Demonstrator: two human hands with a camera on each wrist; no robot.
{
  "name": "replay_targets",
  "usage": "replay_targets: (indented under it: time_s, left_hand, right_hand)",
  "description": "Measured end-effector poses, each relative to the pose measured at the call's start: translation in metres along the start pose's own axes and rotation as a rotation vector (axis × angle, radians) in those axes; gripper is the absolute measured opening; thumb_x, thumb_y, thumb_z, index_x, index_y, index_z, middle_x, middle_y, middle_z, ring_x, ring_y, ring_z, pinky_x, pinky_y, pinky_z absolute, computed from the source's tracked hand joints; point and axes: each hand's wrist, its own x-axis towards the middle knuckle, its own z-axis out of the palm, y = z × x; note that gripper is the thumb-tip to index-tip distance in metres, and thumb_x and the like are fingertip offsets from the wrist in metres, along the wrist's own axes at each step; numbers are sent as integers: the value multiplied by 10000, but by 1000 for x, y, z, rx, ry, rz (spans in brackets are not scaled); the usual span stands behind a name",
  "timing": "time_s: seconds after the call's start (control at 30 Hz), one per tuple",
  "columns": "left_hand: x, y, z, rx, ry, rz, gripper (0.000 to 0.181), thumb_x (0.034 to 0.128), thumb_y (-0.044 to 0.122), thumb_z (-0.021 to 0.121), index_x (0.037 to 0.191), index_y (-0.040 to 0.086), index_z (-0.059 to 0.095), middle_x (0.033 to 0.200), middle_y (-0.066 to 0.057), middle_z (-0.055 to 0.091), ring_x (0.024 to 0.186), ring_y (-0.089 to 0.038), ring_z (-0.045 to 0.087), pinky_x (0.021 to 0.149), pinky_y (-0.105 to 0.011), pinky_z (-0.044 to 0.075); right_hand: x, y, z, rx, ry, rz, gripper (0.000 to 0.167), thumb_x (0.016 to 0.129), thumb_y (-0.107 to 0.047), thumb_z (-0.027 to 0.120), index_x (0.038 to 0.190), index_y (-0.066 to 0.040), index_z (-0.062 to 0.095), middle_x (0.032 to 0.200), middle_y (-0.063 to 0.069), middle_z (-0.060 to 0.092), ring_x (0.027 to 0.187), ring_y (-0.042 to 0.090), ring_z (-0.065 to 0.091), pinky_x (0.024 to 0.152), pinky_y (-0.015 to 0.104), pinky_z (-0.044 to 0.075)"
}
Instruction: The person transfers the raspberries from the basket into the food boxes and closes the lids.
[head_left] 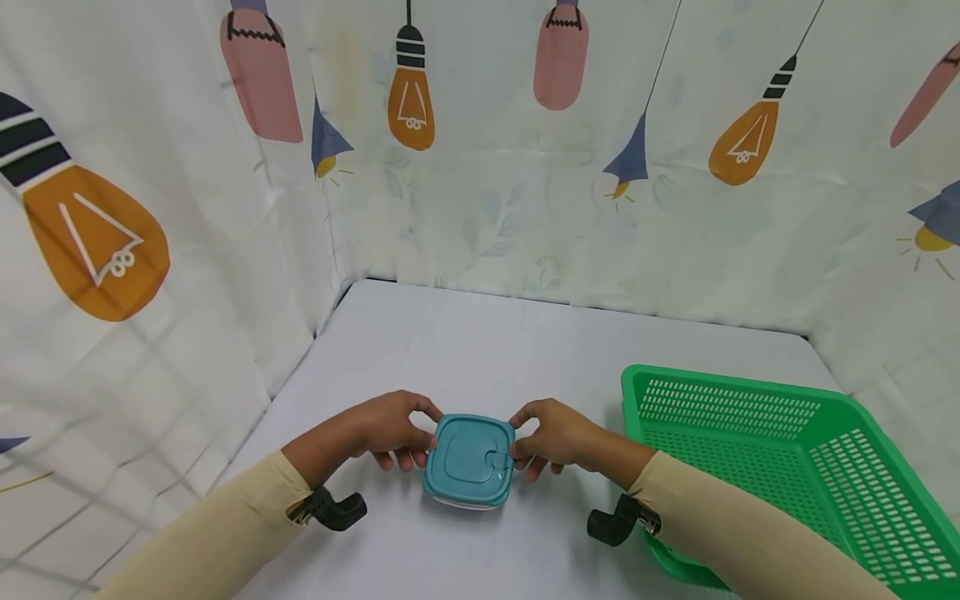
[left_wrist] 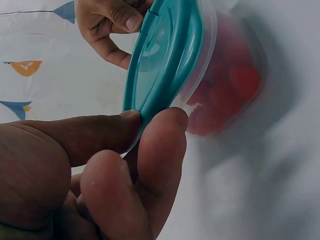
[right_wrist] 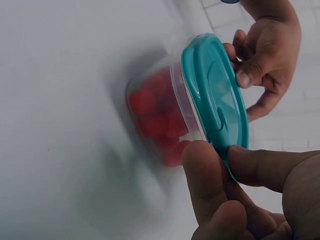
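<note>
A teal square lid [head_left: 468, 458] with a moulded flap sits on a clear plastic container [left_wrist: 212, 35] in the middle of the white table. Through its wall show several red, rounded pieces [left_wrist: 244, 82]; their exact kind is unclear. My left hand [head_left: 395, 427] pinches the lid's left edge between thumb and fingers. On the opposite edge, my right hand [head_left: 553, 435] pinches the lid the same way, thumb on top and a finger beneath the rim. Near the fingers in both wrist views, the lid's edge stands a little apart from the container's rim.
A green perforated plastic basket [head_left: 738, 387] stands to the right, partly behind my right forearm. White table cloth [head_left: 480, 333] spreads around the container. Printed curtains [head_left: 510, 208] hang behind the table and along the left side.
</note>
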Motion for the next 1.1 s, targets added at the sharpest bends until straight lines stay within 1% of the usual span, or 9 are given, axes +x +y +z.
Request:
replay_targets:
  time_s: [0.47, 0.57, 0.7, 0.77, 0.83, 0.93, 1.0, 1.03, 1.1]
  left_hand:
    - [-3, -5, 5, -10, -4, 28, 406, 941, 137, 739, 1329, 146, 621, 752, -89, 729, 571, -188, 663, 440, -275, 476]
    - [-3, -5, 6, -5, -1, 26, 414, 941, 136, 738, 1336, 141, 617, 745, -82, 725, 573, -192, 663, 445, -283, 483]
    - [-2, -6, 8, 42, 1, 20, 420, 952, 154, 728, 1353, 140, 602, 763, -61, 719, 616, -206, 669, 490, -316, 510]
    - [-2, -7, 9, 84, 4, 17, 427, 968, 177, 711, 1373, 135, 584, 784, -48, 713, 649, -218, 668, 529, -343, 524]
    - [-3, -6, 9, 140, 12, 25, 444, 986, 213, 690, 1401, 125, 559, 821, -36, 707, 693, -227, 664, 584, -373, 531]
    - [-9, -5, 10, 254, 57, 88, 491, 1014, 288, 646, 1456, 121, 515, 990, -46, 717, 867, -247, 681, 730, -451, 557]
    - [-15, -5, 11, 337, 90, 178, 550, 1025, 337, 623, 1505, 113, 472, 1211, -95, 686, 1097, -299, 653, 893, -524, 529]
    - [-19, -6, 11, 384, 103, 233, 582, 1031, 354, 610, 1531, 108, 444, 1327, -125, 635, 1220, -331, 599, 971, -564, 486]
    - [-26, -7, 12, 475, 114, 340, 651, 1038, 397, 585, 1578, 101, 374, 1533, -163, 468, 1427, -385, 409, 1075, -626, 376]
  right_hand:
    - [-2, 1, 4, -36, -2, -10, 345, 913, -95, 754, 1225, -29, 623, 763, 82, 735, 612, 216, 718, 479, 281, 399]
    - [-2, 1, 4, -38, -6, -7, 347, 917, -95, 750, 1230, -23, 619, 769, 83, 736, 615, 217, 717, 482, 289, 419]
    - [-2, -1, 5, -80, 4, -1, 373, 924, -108, 748, 1258, -22, 606, 798, 68, 732, 637, 216, 705, 511, 319, 498]
    - [-4, -3, 5, -128, 19, -16, 400, 930, -131, 748, 1284, -24, 595, 828, 58, 725, 670, 226, 696, 538, 345, 534]
    - [-7, -5, 6, -210, 40, -42, 442, 941, -176, 742, 1326, -31, 579, 897, 47, 723, 745, 226, 689, 597, 368, 560]
    - [-14, -8, 7, -373, 69, -107, 538, 962, -275, 726, 1412, -52, 534, 1124, 89, 705, 980, 268, 686, 763, 433, 582]
    - [-21, -9, 9, -508, 76, -156, 634, 969, -364, 708, 1486, -79, 477, 1329, 113, 630, 1178, 290, 627, 891, 477, 555]
    - [-25, -8, 9, -576, 72, -180, 691, 970, -413, 697, 1524, -94, 437, 1432, 126, 562, 1276, 308, 570, 939, 501, 533]
    - [-31, -6, 12, -708, 56, -231, 801, 967, -516, 660, 1587, -117, 346, 1590, 126, 397, 1432, 324, 419, 1007, 527, 488]
